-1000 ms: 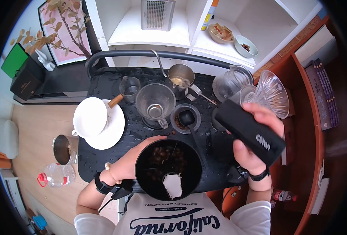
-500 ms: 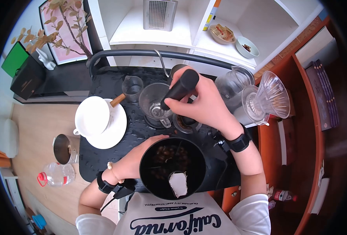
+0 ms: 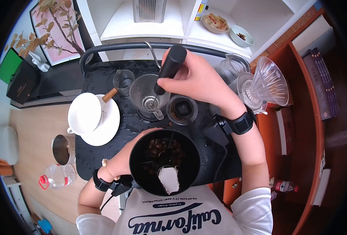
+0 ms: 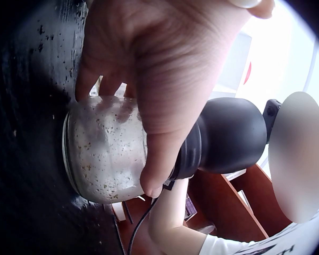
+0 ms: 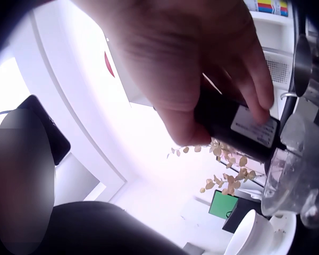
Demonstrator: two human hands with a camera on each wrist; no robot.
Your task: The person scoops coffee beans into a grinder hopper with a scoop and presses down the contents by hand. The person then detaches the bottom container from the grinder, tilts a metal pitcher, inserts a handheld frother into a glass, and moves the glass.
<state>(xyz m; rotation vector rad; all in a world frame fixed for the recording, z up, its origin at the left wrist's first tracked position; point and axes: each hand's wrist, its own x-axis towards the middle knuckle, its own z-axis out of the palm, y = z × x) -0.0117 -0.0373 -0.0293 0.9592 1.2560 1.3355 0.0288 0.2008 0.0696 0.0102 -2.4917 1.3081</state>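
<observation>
My right hand (image 3: 199,80) grips a slim black handheld device (image 3: 172,64), tilted over a clear glass mug (image 3: 141,92); a thin rod runs from its lower end into the mug. In the right wrist view the device (image 5: 235,126) has a white label, and my fingers wrap its upper part. My left hand (image 3: 122,156) holds the jar below a black hopper (image 3: 134,172) with dark beans inside. The left wrist view shows fingers and thumb round the speckled glass jar (image 4: 103,154), which stands on the wet black table under the black upper part (image 4: 231,135).
A white cup (image 3: 84,113) on a saucer (image 3: 103,137) stands at left. Behind the hopper is a small container (image 3: 173,117) with a black scoop (image 3: 182,107). A small glass pitcher (image 3: 123,83) stands at the back; a clear ribbed dripper (image 3: 270,82) stands at right.
My right hand has swung left from the table's right side, bringing the black device over the glass mug and turning it rod down. My left hand has stayed on the jar.
</observation>
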